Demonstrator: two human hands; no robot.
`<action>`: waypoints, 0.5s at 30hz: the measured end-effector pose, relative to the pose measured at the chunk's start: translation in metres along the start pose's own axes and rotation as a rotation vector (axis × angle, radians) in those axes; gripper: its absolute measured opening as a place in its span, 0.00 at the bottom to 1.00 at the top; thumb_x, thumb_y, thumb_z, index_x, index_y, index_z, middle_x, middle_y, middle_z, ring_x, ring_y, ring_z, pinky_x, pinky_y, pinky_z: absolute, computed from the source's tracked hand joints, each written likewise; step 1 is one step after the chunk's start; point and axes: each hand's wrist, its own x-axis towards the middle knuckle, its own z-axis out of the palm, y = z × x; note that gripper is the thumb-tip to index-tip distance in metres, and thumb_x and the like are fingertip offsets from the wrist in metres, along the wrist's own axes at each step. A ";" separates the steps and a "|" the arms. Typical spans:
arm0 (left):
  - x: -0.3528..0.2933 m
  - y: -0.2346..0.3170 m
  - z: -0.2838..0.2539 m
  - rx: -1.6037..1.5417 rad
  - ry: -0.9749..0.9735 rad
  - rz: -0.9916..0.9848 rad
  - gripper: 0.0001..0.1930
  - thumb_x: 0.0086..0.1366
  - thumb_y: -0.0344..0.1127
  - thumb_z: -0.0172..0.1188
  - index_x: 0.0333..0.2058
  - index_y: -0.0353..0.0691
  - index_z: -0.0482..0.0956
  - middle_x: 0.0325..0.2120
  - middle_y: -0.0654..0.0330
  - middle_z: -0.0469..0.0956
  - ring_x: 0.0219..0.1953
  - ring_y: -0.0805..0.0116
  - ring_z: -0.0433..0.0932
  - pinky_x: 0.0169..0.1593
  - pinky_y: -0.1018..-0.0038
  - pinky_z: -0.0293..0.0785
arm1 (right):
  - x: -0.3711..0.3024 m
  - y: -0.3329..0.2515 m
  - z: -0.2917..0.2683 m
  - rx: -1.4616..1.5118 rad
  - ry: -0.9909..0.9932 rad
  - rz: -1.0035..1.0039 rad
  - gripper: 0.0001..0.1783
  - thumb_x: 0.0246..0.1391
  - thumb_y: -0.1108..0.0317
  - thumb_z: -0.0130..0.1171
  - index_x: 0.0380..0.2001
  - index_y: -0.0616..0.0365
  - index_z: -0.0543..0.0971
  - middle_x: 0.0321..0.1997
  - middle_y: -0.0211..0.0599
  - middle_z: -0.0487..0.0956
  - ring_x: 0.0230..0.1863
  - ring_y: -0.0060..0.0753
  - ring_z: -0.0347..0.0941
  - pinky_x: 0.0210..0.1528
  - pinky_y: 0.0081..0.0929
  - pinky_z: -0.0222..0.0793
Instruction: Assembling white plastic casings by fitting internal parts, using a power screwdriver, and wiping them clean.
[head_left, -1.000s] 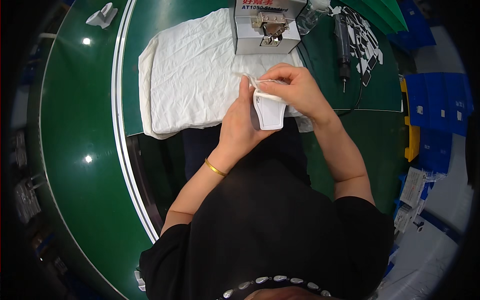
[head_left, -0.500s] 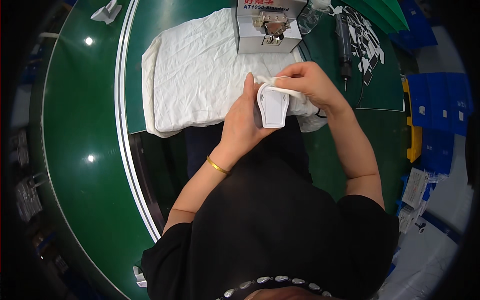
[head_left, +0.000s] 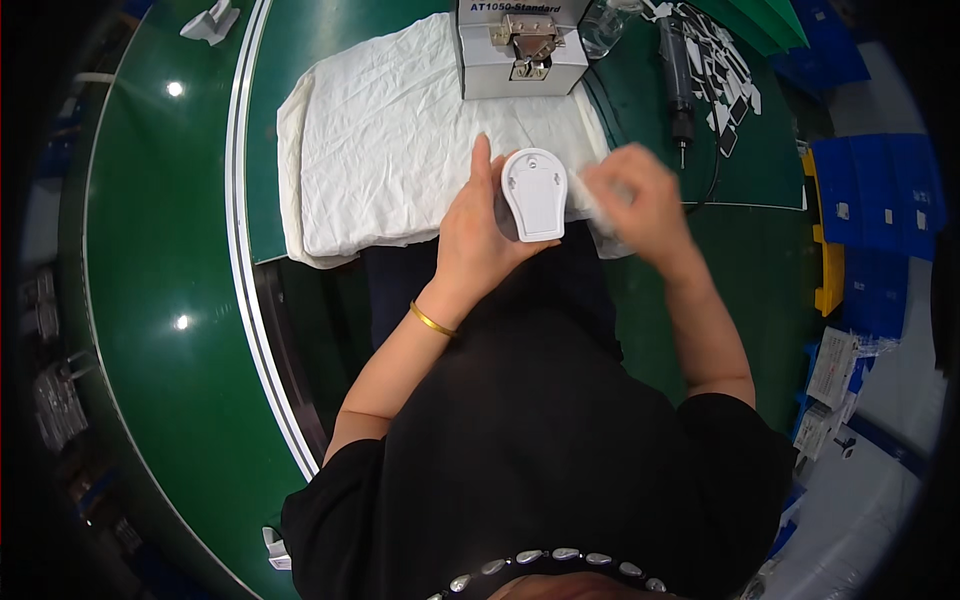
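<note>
My left hand [head_left: 472, 232] is closed round a white plastic housing [head_left: 538, 205], rounded at the top and narrower at the bottom. Its flat face is turned up and shows small screw holes. Just to the right, apart from the housing, is my right hand [head_left: 645, 208], blurred by motion. A bit of white cloth [head_left: 594, 208] shows at its fingertips, pinched there. Both hands are above the near edge of a white cloth-covered pad [head_left: 375, 150].
A grey box-shaped machine [head_left: 520, 78] stands on the pad's far side. Right of it lie a black electric screwdriver [head_left: 678, 95] with a cord and a heap of small white and black parts [head_left: 735, 85]. Blue bins [head_left: 870, 195] line the right. A green conveyor belt [head_left: 170, 240] runs along the left.
My right hand has drawn the cloth off the housing's upper end and moved right, so the full face now shows. My left hand still holds the housing, shifted slightly left and up.
</note>
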 end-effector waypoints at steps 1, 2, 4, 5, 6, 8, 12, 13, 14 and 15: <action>0.001 0.003 -0.002 -0.002 0.003 0.010 0.67 0.38 0.38 0.82 0.70 0.30 0.41 0.53 0.42 0.75 0.53 0.48 0.77 0.55 0.64 0.75 | 0.010 0.016 -0.008 -0.041 0.102 0.144 0.05 0.52 0.75 0.65 0.33 0.63 0.83 0.34 0.39 0.80 0.37 0.35 0.77 0.42 0.26 0.71; 0.002 0.006 -0.006 -0.067 -0.017 -0.085 0.66 0.39 0.37 0.82 0.70 0.32 0.41 0.52 0.42 0.75 0.53 0.50 0.77 0.56 0.64 0.74 | 0.018 0.034 -0.016 0.059 0.207 0.201 0.08 0.53 0.73 0.65 0.37 0.64 0.83 0.38 0.41 0.80 0.39 0.36 0.77 0.44 0.25 0.71; -0.001 0.008 -0.011 -0.112 -0.019 -0.180 0.66 0.40 0.37 0.82 0.70 0.33 0.42 0.52 0.42 0.75 0.53 0.52 0.77 0.57 0.65 0.73 | 0.035 0.039 -0.028 -0.166 0.279 0.194 0.15 0.53 0.71 0.67 0.44 0.63 0.82 0.45 0.40 0.80 0.45 0.35 0.77 0.51 0.25 0.70; -0.004 0.005 -0.011 -0.318 0.031 -0.251 0.63 0.44 0.36 0.80 0.70 0.34 0.42 0.53 0.43 0.75 0.53 0.55 0.77 0.57 0.65 0.73 | 0.036 0.035 -0.032 -0.365 0.326 0.127 0.17 0.53 0.70 0.67 0.46 0.63 0.81 0.48 0.40 0.80 0.47 0.34 0.77 0.54 0.26 0.69; -0.004 0.003 -0.014 -0.523 0.085 -0.313 0.59 0.48 0.34 0.78 0.70 0.35 0.42 0.53 0.45 0.75 0.53 0.58 0.77 0.58 0.65 0.72 | 0.035 0.028 -0.030 -0.360 0.364 0.071 0.19 0.51 0.70 0.69 0.47 0.63 0.80 0.51 0.37 0.80 0.52 0.32 0.75 0.57 0.28 0.67; 0.003 0.015 -0.023 -0.751 0.149 -0.446 0.55 0.52 0.32 0.75 0.70 0.34 0.43 0.53 0.47 0.75 0.53 0.60 0.76 0.58 0.65 0.72 | 0.016 0.005 -0.015 0.103 0.199 0.328 0.21 0.48 0.71 0.70 0.47 0.62 0.80 0.52 0.35 0.80 0.54 0.29 0.73 0.59 0.28 0.67; 0.001 0.013 -0.023 -1.092 0.217 -0.620 0.45 0.61 0.26 0.65 0.70 0.34 0.45 0.56 0.48 0.71 0.55 0.62 0.74 0.58 0.67 0.71 | -0.010 -0.056 0.031 0.912 -0.212 0.426 0.34 0.46 0.75 0.73 0.56 0.59 0.68 0.49 0.30 0.75 0.50 0.22 0.72 0.52 0.23 0.70; 0.002 0.014 -0.023 -1.137 0.233 -0.644 0.45 0.61 0.26 0.65 0.70 0.34 0.46 0.57 0.47 0.69 0.56 0.62 0.73 0.59 0.66 0.71 | -0.011 -0.057 0.035 0.715 -0.218 0.407 0.32 0.49 0.74 0.72 0.55 0.59 0.67 0.47 0.31 0.75 0.48 0.21 0.72 0.50 0.21 0.70; 0.003 0.016 -0.032 -1.077 0.185 -0.669 0.45 0.60 0.25 0.66 0.70 0.35 0.47 0.63 0.43 0.61 0.59 0.61 0.70 0.60 0.65 0.70 | -0.008 -0.058 0.038 0.805 -0.227 0.425 0.32 0.49 0.74 0.72 0.55 0.60 0.68 0.47 0.31 0.75 0.47 0.20 0.72 0.49 0.21 0.69; 0.003 0.017 -0.040 -1.079 0.182 -0.662 0.45 0.60 0.25 0.66 0.70 0.35 0.47 0.63 0.43 0.61 0.59 0.61 0.70 0.60 0.65 0.70 | -0.005 -0.058 0.039 0.894 -0.238 0.443 0.31 0.50 0.74 0.71 0.55 0.60 0.68 0.46 0.31 0.75 0.47 0.20 0.72 0.49 0.21 0.69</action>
